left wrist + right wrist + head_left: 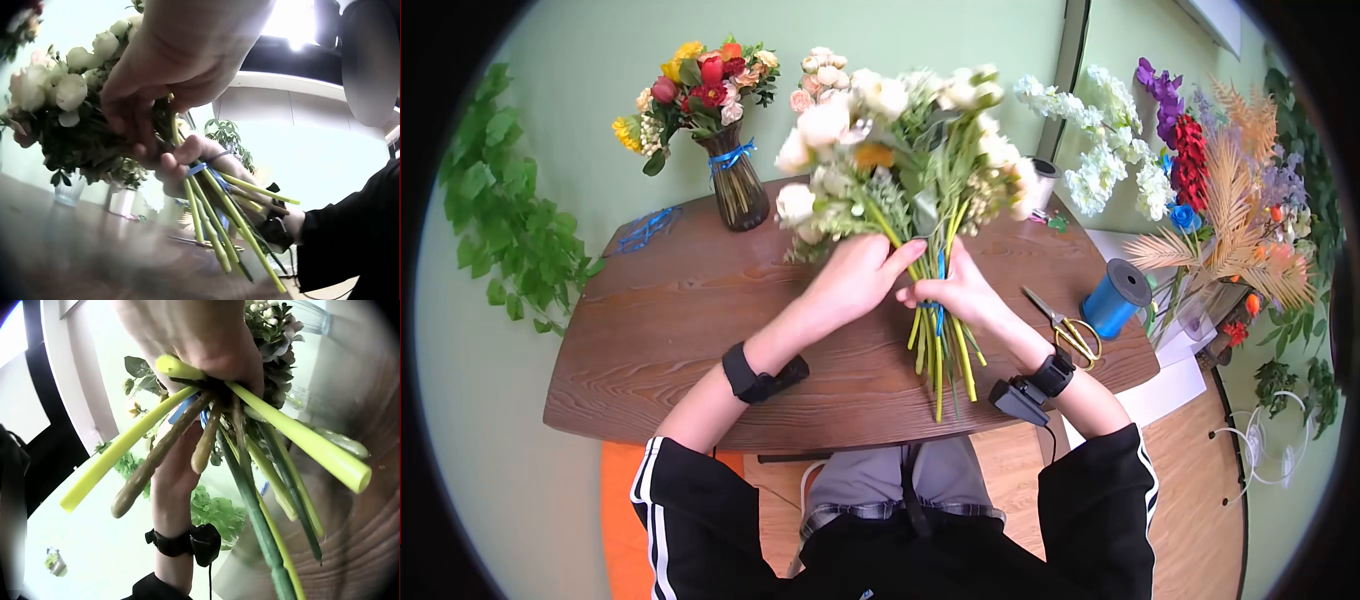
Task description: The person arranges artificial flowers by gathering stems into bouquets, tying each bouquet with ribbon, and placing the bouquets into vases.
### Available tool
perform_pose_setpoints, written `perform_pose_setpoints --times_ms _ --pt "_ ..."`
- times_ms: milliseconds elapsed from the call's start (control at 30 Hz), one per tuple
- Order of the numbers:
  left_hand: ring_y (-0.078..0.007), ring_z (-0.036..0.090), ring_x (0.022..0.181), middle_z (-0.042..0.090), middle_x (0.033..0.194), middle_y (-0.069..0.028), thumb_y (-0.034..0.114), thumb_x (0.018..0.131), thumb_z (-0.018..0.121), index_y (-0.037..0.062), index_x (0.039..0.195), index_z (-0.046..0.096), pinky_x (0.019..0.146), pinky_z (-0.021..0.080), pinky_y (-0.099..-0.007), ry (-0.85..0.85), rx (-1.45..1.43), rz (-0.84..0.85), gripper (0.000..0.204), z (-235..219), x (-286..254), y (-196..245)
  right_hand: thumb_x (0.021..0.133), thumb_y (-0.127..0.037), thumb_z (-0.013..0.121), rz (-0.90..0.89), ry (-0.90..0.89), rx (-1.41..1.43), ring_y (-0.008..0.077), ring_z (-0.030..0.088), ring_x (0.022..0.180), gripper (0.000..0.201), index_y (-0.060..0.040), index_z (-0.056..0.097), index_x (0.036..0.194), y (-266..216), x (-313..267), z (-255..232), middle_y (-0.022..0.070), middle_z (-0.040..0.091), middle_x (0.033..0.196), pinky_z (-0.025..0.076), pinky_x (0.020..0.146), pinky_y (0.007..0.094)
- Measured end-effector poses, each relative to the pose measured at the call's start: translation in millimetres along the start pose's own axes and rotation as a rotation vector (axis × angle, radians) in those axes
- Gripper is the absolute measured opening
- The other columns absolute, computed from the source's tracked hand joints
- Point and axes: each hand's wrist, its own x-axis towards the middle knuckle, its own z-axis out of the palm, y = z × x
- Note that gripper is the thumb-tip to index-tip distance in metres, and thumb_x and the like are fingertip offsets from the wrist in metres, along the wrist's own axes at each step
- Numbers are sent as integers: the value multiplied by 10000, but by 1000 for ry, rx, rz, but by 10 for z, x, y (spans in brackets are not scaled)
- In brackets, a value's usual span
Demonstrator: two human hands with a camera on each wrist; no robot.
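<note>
A bouquet (930,170) of white and pale flowers with green leaves is held up over the table, its stems (941,360) pointing down toward the person. My right hand (961,287) grips those stems where a blue ribbon (196,169) is tied round them. Just above it, my left hand (862,277) curls its fingers about the stems below the blossoms, as the left wrist view shows. Yellow-green, brown and dark green stem ends (275,550) spread out beneath the right hand. Part of the left fingers is hidden behind the bunch in the head view.
Gold-handled scissors (1068,330) and a blue ribbon spool (1116,298) lie right of the bouquet on the brown table (670,340). At the back left stands a vase (738,190) of colourful flowers, near loose blue ribbon (645,230). More flowers (1200,190) fill the right side.
</note>
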Motion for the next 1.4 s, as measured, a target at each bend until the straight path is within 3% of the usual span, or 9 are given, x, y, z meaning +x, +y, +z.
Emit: perform_pose_setpoints --times_ms 100,200,333,467,600,733,933,1067,1400 --pt "-209 541 539 564 601 -88 391 753 534 55 774 597 527 421 -317 144 406 313 342 -287 172 77 659 106 465 -192 36 56 227 591 752 572 -27 207 1152 -210 30 9 145 488 970 521 610 318" --pt "-52 444 535 533 590 29 358 738 581 90 729 601 510 377 -219 -58 -186 169 270 -318 336 96 680 75 488 -344 54 9 224 592 737 417 -1 313 1051 -352 75 -36 148 529 917 515 614 309" --pt "-59 458 546 512 592 17 403 784 483 60 667 536 504 376 -216 -355 -302 68 366 -282 440 68 650 80 511 -270 25 -125 191 583 723 488 -11 305 1083 -532 91 15 103 534 843 502 612 286" --pt "-113 500 513 546 704 -68 226 712 603 27 860 520 410 402 -232 -409 -1013 -22 262 -104 628 -64 638 35 495 -351 -6 -172 161 565 639 595 -18 238 1173 -675 138 15 100 512 856 490 589 268" --pt "-150 536 690 560 894 -102 130 695 596 -10 1078 447 537 442 -260 -187 -982 118 434 249 1153 -542 617 49 460 -164 -51 -290 129 568 628 306 33 496 921 -862 228 -160 71 540 735 463 561 228" --pt "-125 535 676 573 847 -88 165 734 580 -10 924 538 566 426 -241 -115 -1048 -88 262 -183 1066 512 579 2 466 -161 -89 -319 149 553 596 181 37 476 757 -1054 432 -299 75 525 666 450 539 241" --pt "-89 477 473 472 545 -1 104 714 618 32 719 528 459 429 -230 198 -1357 60 116 -432 1610 931 637 -74 629 -169 -184 -197 143 556 712 378 10 423 943 -1252 694 -557 97 569 773 441 666 259" --pt "-61 407 399 456 532 14 -21 686 605 36 699 510 355 311 -204 233 -1146 477 112 -585 2025 954 648 -94 657 -300 -160 -274 146 555 695 382 9 447 950 -1293 991 -735 88 574 780 436 669 257" --pt "-91 328 360 380 451 3 -42 629 617 59 633 414 347 248 -213 353 -1041 561 228 -565 2870 875 649 -127 672 -470 8 -463 93 513 580 236 -11 535 801 -1469 1779 -1177 30 548 665 415 553 232"
